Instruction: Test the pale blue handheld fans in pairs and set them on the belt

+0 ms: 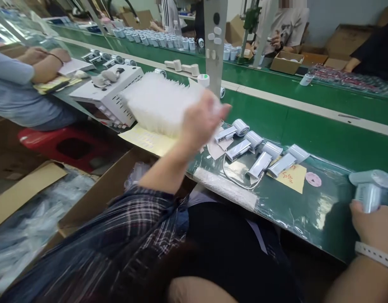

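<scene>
My left hand [202, 120] reaches out over a thick stack of clear plastic bags [159, 103] on the green table, its fingers on the stack's right edge; the motion is blurred. My right hand [375, 225], with a white wristband, grips the handle of a pale blue handheld device [370, 187] at the table's near right edge. Several more of the same pale blue devices [260, 151] lie in a row on the table between my hands, beside a yellow paper note [291, 176] and a pink round sticker [313, 179].
A white perforated box [110, 94] stands left of the bags. An open cardboard box [96, 198] with plastic-wrapped items sits below the table at left. A person in blue [20, 84] sits at left; others work across the green conveyor [307, 97]. A metal post [215, 46] rises behind the bags.
</scene>
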`<move>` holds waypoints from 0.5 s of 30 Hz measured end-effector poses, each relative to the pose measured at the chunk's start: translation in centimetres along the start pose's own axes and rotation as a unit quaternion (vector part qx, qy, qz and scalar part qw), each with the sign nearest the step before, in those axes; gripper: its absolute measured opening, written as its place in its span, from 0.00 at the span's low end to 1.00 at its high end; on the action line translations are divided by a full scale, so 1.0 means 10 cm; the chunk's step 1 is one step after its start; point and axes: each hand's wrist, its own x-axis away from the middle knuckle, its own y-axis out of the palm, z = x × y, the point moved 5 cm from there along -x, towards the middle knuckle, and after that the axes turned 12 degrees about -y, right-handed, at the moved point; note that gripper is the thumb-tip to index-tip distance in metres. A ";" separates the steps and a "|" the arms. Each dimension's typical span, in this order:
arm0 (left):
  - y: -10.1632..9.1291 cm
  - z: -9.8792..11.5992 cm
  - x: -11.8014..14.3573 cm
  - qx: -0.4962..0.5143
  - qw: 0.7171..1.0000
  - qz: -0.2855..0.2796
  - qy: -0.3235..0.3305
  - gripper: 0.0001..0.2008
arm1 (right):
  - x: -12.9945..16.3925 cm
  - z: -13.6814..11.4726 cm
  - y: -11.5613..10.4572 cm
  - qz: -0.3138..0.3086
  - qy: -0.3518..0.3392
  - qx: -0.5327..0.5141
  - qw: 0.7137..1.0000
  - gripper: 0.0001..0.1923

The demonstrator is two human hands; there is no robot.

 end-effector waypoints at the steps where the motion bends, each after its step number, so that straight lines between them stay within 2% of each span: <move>1: 0.36 0.23 0.10 -0.001 0.996 -0.084 0.023 0.18 | 0.14 -0.05 0.00 -0.024 0.001 -0.006 1.000 0.45; 2: 0.71 0.44 0.22 -0.008 0.985 -0.163 0.058 0.13 | 0.29 -0.12 -0.03 -0.025 -0.027 -0.021 0.999 0.41; 4: 1.27 0.71 0.50 -0.001 0.939 -0.317 0.136 0.13 | 0.60 -0.18 -0.16 0.024 -0.046 -0.048 0.998 0.32; 6: 1.55 0.79 0.69 0.017 0.896 -0.404 0.184 0.14 | 0.85 -0.19 -0.27 0.038 -0.060 -0.087 0.994 0.20; 8: 1.62 0.73 0.72 0.037 0.881 -0.429 0.194 0.11 | 1.04 -0.18 -0.32 -0.006 -0.077 -0.139 0.987 0.12; 9: 1.61 0.69 0.70 0.047 0.882 -0.429 0.189 0.08 | 1.13 -0.17 -0.35 -0.028 -0.074 -0.164 0.983 0.12; 10: 1.60 0.65 0.67 0.057 0.883 -0.430 0.181 0.06 | 1.22 -0.19 -0.37 -0.043 -0.076 -0.192 0.978 0.13; 12: 1.59 0.61 0.62 0.081 0.883 -0.432 0.163 0.08 | 1.38 -0.33 -0.43 -0.027 -0.095 -0.262 0.960 0.17; 15: 1.66 0.60 0.64 0.158 0.864 -0.466 0.107 0.06 | 1.60 -0.80 -0.47 0.010 -0.192 -0.356 0.914 0.33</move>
